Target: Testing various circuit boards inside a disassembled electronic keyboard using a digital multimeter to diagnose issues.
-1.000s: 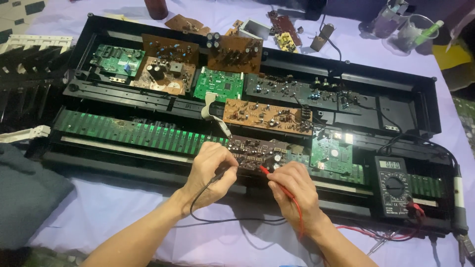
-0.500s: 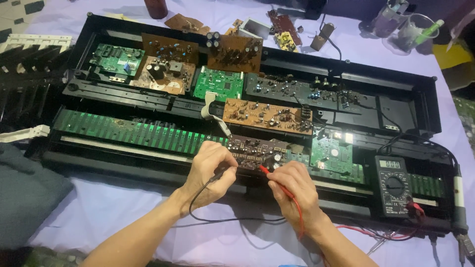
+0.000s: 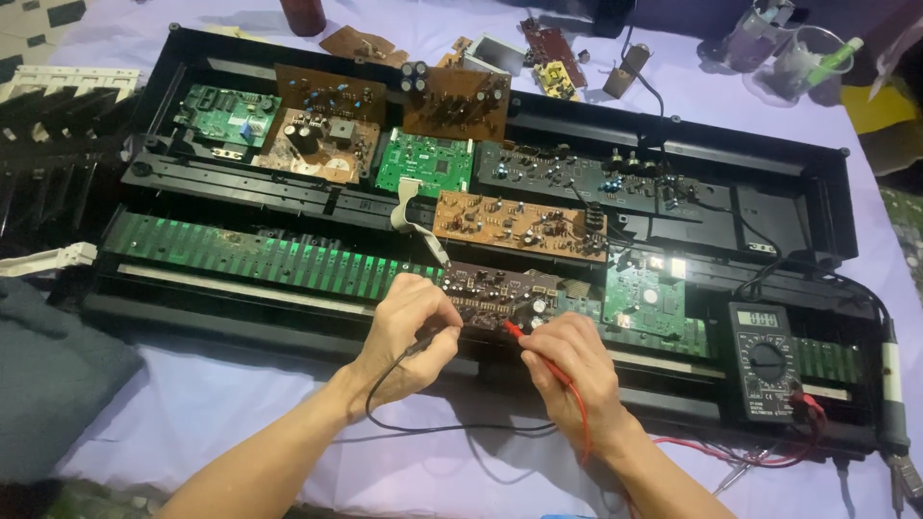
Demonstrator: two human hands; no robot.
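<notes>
My left hand [image 3: 409, 332] grips a black test probe [image 3: 430, 333], its black lead looping down across the cloth. My right hand [image 3: 567, 370] grips a red test probe [image 3: 524, 338] whose tip rests on a dark brown circuit board [image 3: 490, 288]. That board lies at the front middle of an opened black keyboard chassis [image 3: 817, 192]. Both hands sit close together over the board's lower edge. A black multimeter [image 3: 764, 360] lies to the right with the leads plugged into it.
Several green and brown circuit boards fill the chassis, with a long green key-contact strip [image 3: 250, 255] at front left. A soldering iron [image 3: 892, 384] lies at far right. Loose black keys [image 3: 58, 125] sit at left, plastic cups [image 3: 798, 53] at the back right, purple cloth [image 3: 192, 413] underneath.
</notes>
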